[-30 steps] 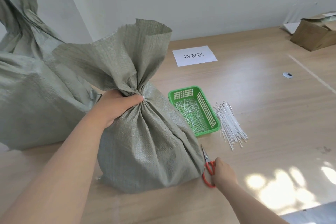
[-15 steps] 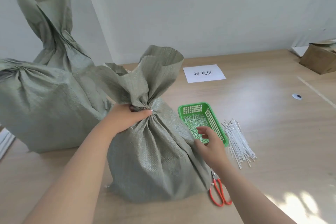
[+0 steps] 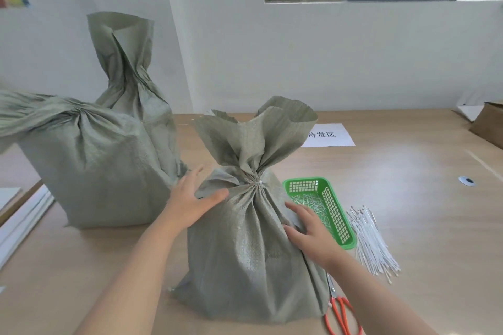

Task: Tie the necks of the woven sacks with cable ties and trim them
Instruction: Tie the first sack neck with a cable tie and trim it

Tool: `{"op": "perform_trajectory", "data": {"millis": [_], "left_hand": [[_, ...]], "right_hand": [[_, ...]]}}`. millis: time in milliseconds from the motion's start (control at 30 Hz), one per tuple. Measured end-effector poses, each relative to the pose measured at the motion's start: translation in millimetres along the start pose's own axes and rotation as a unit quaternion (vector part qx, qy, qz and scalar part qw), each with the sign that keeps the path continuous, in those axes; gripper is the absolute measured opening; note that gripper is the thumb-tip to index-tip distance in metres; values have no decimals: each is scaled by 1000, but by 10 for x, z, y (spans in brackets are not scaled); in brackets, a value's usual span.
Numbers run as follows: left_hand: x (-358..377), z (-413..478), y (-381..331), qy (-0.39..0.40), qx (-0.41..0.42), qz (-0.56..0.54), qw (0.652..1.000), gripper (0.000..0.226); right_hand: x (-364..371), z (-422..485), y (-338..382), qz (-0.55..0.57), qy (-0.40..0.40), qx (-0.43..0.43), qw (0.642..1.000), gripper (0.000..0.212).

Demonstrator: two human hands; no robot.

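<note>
If shoved unevenly, could tip sack right onto basket and spill offcuts, or drag its base over scissors lying at near right against its corner. Could also sweep spare ties, heaped just right of basket, off their pile. Stands mid-table, neck cinched by white tie, mouth flared above; other sacks at left. Flat on sack's left shoulder: left hand, fingers straight and spread, gripping nothing. Against sack's right flank, beside basket: right hand, fingers likewise straight, holding nothing.
</note>
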State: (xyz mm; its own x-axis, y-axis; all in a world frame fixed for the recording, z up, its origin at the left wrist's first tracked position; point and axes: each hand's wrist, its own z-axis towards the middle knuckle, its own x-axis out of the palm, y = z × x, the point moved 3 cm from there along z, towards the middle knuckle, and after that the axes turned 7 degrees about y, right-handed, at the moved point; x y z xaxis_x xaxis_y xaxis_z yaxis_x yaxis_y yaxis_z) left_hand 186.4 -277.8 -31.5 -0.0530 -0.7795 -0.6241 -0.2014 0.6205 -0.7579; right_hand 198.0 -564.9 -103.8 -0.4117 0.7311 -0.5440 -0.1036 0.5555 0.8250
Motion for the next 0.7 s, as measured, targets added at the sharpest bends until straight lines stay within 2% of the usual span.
{"op": "perform_trajectory", "data": {"millis": [100,167,233,267,300,367,400,500,700], "left_hand": [[98,-146,229,31,-13,-221,975,90],[197,-230,396,46,-25,-295,954,87],[326,-302,515,56,-36,-334,940,71],[398,-334,566,57,-38,-347,935,67],[462,-364,619,61,-41,-353,933,74],[549,-405,723,64,-42,-345,936,103],[579,-420,767,66,-41,-338,938,111],[612,-433,917,76,-55,-327,940,108],[714,-481,1152,138,-80,-287,945,101]], "right_hand": [[26,-60,-37,45,19,-4,999,55],[45,-124,-47,108,36,2,993,56],[68,-181,-65,155,71,7,985,70],[83,-196,-98,161,91,9,983,81],[98,-211,-120,162,110,10,981,89],[135,-221,-157,162,133,16,978,97],[157,-221,-173,165,131,18,977,97],[204,-233,-185,174,108,19,979,97],[311,-302,-287,134,81,21,987,122]]}}
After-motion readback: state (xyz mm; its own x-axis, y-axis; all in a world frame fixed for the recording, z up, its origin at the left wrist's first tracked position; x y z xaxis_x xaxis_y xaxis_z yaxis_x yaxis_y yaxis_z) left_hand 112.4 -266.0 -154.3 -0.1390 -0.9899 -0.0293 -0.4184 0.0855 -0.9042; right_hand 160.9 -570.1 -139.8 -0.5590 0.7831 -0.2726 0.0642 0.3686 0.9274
